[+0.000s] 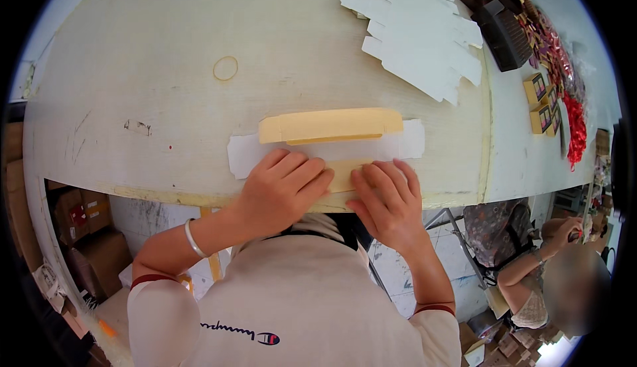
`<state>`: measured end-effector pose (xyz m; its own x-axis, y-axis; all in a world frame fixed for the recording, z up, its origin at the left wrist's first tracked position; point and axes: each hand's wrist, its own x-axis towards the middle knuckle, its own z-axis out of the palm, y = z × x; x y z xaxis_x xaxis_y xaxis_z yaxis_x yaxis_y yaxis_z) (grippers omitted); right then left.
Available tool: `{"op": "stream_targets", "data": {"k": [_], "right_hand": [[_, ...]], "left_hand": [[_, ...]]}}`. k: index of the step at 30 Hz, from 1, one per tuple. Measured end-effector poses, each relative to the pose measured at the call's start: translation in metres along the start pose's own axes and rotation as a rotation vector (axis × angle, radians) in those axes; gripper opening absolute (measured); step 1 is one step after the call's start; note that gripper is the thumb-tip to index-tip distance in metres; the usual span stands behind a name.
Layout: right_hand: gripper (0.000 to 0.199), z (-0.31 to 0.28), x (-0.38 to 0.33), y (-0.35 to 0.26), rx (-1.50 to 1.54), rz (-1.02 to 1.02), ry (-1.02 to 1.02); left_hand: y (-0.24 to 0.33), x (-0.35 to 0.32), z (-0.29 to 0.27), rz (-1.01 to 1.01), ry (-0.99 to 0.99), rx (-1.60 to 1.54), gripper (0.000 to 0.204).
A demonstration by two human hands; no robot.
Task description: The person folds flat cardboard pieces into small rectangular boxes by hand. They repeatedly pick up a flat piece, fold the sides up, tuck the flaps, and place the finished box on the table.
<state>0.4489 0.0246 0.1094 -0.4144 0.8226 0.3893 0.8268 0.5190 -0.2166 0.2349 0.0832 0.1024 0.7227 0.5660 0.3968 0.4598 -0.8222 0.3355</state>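
Observation:
A cardboard box blank [342, 151] lies near the table's front edge, white inside and yellow outside. Its far yellow panel [335, 123] is folded up, and white end flaps stick out at both sides. My left hand [285, 184] is closed on the near panel, knuckles bent and fingertips at the fold. Bent fingers of my right hand [388, 198] grip the same near panel a little to the right. A strip of yellow card [341, 173] shows between the two hands. The undersides of my fingers are hidden.
Several flat white box blanks [424, 39] are stacked at the far right. A rubber band [225, 68] lies at the far left. Beyond the table joint are dark plastic trays [502, 34], small yellow boxes [541, 105] and red shredded filler [574, 131]. Another person [524, 284] sits at lower right.

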Motion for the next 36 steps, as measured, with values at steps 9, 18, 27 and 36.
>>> {"op": "stream_targets", "data": {"k": [9, 18, 27, 36], "right_hand": [[0.028, 0.015, -0.017, -0.021, 0.036, -0.085, -0.025], [0.022, 0.006, 0.025, -0.038, 0.219, 0.129, -0.13], [0.027, -0.009, 0.015, -0.063, 0.174, 0.072, -0.128], [0.026, -0.018, 0.016, -0.074, 0.02, -0.147, -0.15]], "left_hand": [[0.002, -0.037, -0.005, 0.121, 0.035, 0.016, 0.026], [0.008, -0.03, -0.036, -0.089, -0.088, 0.125, 0.017], [-0.027, 0.0, -0.083, -0.179, -0.115, -0.122, 0.026], [-0.004, -0.017, -0.077, 0.026, -0.231, -0.041, 0.02]]}}
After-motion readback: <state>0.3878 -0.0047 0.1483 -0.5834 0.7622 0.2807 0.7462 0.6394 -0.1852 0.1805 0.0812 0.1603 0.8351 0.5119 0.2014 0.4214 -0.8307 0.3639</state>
